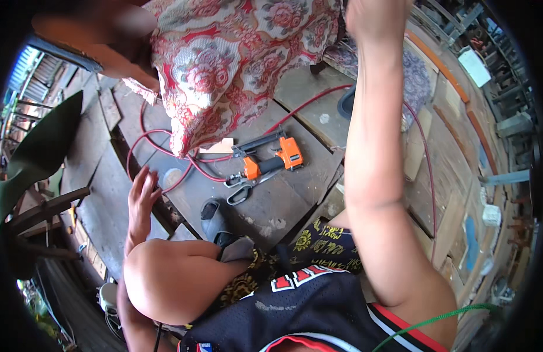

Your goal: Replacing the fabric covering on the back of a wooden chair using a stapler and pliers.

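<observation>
Floral fabric (pixel 227 64), lettered jersey (pixel 327 308), yellow-printed shorts (pixel 325 243)

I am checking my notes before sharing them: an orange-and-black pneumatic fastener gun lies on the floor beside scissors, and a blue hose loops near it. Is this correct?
Not quite: the hose is red, as the head view shows. The pneumatic fastener gun does lie on the floor beside the scissors.
</observation>
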`<control>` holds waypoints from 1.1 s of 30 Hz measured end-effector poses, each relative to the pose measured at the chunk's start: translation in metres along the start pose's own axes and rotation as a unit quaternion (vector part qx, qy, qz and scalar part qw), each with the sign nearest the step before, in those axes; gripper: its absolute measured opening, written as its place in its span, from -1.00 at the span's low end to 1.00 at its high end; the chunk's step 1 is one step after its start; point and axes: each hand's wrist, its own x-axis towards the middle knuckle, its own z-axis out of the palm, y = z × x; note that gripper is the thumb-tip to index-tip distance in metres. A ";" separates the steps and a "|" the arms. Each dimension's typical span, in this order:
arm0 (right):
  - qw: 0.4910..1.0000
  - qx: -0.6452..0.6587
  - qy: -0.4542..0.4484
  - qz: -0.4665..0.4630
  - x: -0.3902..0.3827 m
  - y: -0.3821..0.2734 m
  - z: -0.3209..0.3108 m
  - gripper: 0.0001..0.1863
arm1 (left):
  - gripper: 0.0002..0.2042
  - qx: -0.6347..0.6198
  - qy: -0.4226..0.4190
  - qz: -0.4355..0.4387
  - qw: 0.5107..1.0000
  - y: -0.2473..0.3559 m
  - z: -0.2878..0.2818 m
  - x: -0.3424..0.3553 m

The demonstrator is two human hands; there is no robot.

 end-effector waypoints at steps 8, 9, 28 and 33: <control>0.776 0.264 0.284 0.498 -0.257 0.167 0.027 -0.18 | -0.36 0.060 -0.185 -0.110 0.975 0.147 0.103 0.078; 0.731 0.303 0.289 0.539 -0.272 0.174 0.042 -0.12 | -0.35 0.087 -0.143 -0.152 0.974 0.154 0.111 0.078; 0.702 0.494 0.270 0.436 -0.277 0.191 0.107 -0.62 | -0.73 -0.293 0.077 0.247 0.921 0.057 0.137 0.138; 0.713 0.427 0.342 0.439 -0.266 0.197 0.131 -0.58 | -0.80 -0.175 0.184 0.336 0.907 0.045 0.148 0.156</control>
